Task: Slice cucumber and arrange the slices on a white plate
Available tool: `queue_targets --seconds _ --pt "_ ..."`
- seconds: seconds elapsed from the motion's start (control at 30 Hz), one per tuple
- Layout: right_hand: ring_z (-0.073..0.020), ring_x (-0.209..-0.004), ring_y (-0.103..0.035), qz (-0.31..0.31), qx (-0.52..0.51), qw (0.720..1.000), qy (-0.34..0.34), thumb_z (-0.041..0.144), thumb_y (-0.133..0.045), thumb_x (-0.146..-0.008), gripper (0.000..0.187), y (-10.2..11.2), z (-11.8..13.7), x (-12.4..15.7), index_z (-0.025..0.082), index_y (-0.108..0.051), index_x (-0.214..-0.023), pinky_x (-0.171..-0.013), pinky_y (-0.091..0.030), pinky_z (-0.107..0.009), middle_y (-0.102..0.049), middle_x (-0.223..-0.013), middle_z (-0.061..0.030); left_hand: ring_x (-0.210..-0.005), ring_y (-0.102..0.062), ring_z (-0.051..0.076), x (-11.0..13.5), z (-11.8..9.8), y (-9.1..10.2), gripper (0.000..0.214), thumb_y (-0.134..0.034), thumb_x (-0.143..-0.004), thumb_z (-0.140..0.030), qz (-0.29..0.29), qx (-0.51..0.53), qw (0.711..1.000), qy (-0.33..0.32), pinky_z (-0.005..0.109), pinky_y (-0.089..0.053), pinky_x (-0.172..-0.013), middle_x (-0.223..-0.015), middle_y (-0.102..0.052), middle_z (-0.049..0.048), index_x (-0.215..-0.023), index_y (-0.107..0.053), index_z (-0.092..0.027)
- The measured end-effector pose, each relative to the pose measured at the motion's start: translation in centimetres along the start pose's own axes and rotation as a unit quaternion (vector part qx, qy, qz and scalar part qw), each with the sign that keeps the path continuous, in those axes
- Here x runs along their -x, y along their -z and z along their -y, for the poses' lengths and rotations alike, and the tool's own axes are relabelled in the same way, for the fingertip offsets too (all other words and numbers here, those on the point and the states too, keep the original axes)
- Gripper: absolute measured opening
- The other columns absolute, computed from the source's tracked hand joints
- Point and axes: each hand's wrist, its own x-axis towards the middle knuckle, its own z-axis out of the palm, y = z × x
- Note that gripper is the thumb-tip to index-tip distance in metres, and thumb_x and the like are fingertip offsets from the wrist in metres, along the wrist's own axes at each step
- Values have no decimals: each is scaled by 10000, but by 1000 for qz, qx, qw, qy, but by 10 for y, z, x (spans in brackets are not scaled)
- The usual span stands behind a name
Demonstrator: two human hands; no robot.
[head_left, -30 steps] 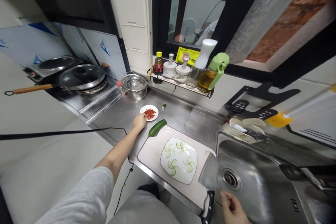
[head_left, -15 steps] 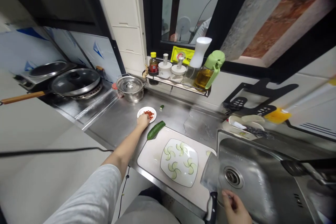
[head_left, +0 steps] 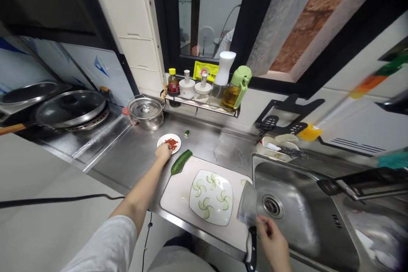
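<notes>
White round plate (head_left: 161, 138), red bits (head_left: 173, 143) | left hand (head_left: 163, 152) bunched, right hand (head_left: 271, 234) half-curled | contents: can't tell

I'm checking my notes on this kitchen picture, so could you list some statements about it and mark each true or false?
1. The left hand is at the white plate of red pieces. True.
2. The cucumber lies in the sink. False: it lies at the edge of the cutting board.
3. The square plate bears four pinwheels of green slices. True.
4. The right hand grips the black handle of the knife. False: it is beside the knife, off the handle.
5. The steel pot is uncovered. False: a lid is on it.
6. The green-topped bottle stands on the rack. True.
</notes>
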Motion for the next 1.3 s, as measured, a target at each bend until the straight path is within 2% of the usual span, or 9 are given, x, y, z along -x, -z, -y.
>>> queue_targets --seconds 0.2,0.33,0.43,0.57,0.77,0.97,1.17,1.3 --pt "-173 -469 -517 6 14 1000 10 670 -434 -652 541 -6 9 4 188 -650 -771 -505 -427 -273 -515 -469 15 -913 -644 224 -3 0 -2 179 -509 -831 -295 4 -11 1000 -5 285 -454 -718 -1040 -689 91 -825 -676 -228" --pt "-175 -472 -512 6 18 1000 9 671 -420 -671 550 -4 13 7 186 -651 -787 -501 -424 -270 -499 -465 20 -842 -653 201 -4 5 -2 227 -445 -870 -275 10 -7 1000 10 268 -452 -695 -965 -709 73 -888 -664 -219" --pt "-178 -480 -522 8 21 1000 11 669 -430 -680 538 -4 13 7 192 -651 -795 -502 -425 -270 -518 -483 14 -873 -649 196 -4 9 -1 206 -475 -859 -280 15 -8 1000 3 258 -451 -711 -1008 -699 68 -900 -667 -220" --pt "-184 -483 -530 6 20 1000 23 667 -436 -694 522 -10 11 6 198 -649 -783 -509 -431 -275 -542 -498 2 -964 -631 218 -6 10 -1 189 -558 -819 -349 19 -36 998 -39 270 -454 -756 -1119 -658 66 -921 -676 -242" --pt "-187 -491 -538 8 32 999 29 657 -425 -715 520 -15 8 8 198 -651 -802 -520 -433 -278 -551 -509 0 -953 -631 229 -12 10 -6 251 -440 -882 -295 17 -70 997 -40 282 -453 -723 -1102 -652 97 -954 -669 -225" --pt "-184 -487 -543 9 30 999 29 654 -423 -722 515 -14 10 10 200 -654 -795 -515 -433 -275 -553 -510 1 -946 -627 224 -14 14 -7 225 -466 -862 -263 25 -84 995 -40 274 -449 -711 -1075 -651 99 -961 -663 -220" --pt "-176 -465 -524 3 30 999 38 651 -423 -713 512 -16 12 10 199 -653 -784 -500 -429 -273 -521 -481 14 -1055 -579 271 -10 12 -5 318 -491 -863 -451 18 -112 992 -57 325 -470 -787 -1171 -593 119 -988 -686 -233" --pt "-178 -471 -526 5 34 999 29 659 -413 -708 528 -15 13 10 194 -651 -789 -503 -432 -279 -520 -490 10 -1069 -572 266 -6 10 -5 291 -494 -871 -405 16 -136 989 -64 328 -478 -813 -1181 -585 110 -985 -705 -241"
